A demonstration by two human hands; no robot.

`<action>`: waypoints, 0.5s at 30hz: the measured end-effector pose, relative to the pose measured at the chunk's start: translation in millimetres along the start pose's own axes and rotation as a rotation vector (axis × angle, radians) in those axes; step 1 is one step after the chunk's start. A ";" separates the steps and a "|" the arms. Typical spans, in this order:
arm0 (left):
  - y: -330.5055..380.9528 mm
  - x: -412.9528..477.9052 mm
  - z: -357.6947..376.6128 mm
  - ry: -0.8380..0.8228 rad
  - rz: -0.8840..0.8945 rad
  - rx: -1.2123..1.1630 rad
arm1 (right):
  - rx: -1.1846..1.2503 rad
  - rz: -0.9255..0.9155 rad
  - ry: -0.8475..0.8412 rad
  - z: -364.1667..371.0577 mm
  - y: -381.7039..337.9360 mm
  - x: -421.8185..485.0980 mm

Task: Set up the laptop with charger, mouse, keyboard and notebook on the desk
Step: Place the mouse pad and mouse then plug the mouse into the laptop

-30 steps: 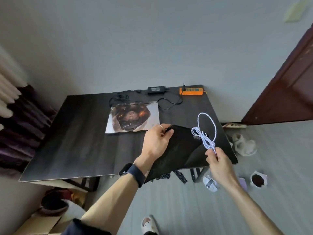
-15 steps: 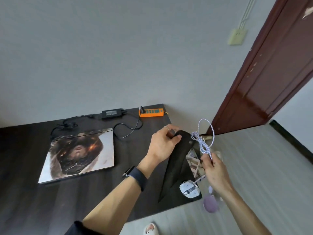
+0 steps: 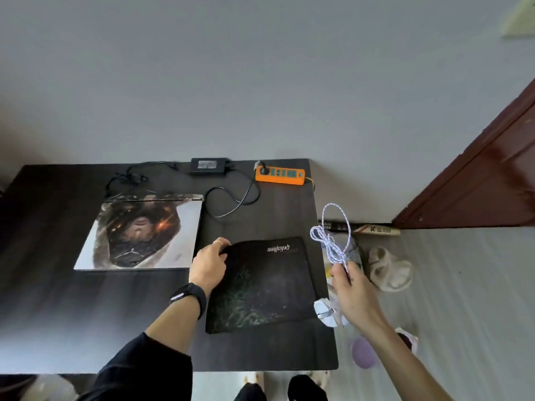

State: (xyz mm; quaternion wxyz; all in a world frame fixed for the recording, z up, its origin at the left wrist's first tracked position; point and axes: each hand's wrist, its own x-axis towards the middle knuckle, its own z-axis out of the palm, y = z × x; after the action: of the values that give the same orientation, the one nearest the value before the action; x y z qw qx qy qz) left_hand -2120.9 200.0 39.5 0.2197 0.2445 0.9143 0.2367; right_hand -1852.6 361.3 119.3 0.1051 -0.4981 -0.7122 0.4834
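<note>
The left hand (image 3: pixel 208 267) has its fingers curled over the far left corner of the black mouse pad (image 3: pixel 260 285), which lies flat on the dark worktop (image 3: pixel 86 314) just right of the closed laptop (image 3: pixel 139 233). The right hand (image 3: pixel 353 296) is out past the worktop's right edge, pinching a bundled white braided cable (image 3: pixel 333 241) whose loops stand up above the fingers. The white mouse (image 3: pixel 325 312) sits right at that edge, below the wrist. I cannot tell whether it rests on the worktop or hangs by its cord. That is my worry. If it hangs, a loosened pinch or a quick swing could knock it against the edge or drop it to the floor. The knotted loops could also snag when pulled free. Dragging the pad by one corner might skew it or push it onto the laptop. By my count there is one laptop, one charger brick (image 3: pixel 210 166) at the back, one orange power strip (image 3: pixel 279 176), one pad, one mouse and one white cable. I see no keyboard or notebook.
</note>
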 end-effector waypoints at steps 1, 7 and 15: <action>-3.1 0.7 3.8 0.037 -0.016 0.018 | -0.014 -0.025 -0.034 -1.4 -2.1 6.7; -5.5 -1.1 22.4 0.150 -0.061 0.030 | -0.002 -0.012 -0.161 6.7 11.3 29.7; -28.0 33.3 18.4 0.122 -0.062 0.012 | -0.017 -0.035 -0.241 34.2 -16.4 40.2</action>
State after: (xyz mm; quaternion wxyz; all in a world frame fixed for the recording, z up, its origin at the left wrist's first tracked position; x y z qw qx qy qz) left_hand -2147.0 202.8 0.3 0.1693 0.2023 0.9345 0.2388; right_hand -1903.5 373.3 101.4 0.0228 -0.4248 -0.7323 0.5318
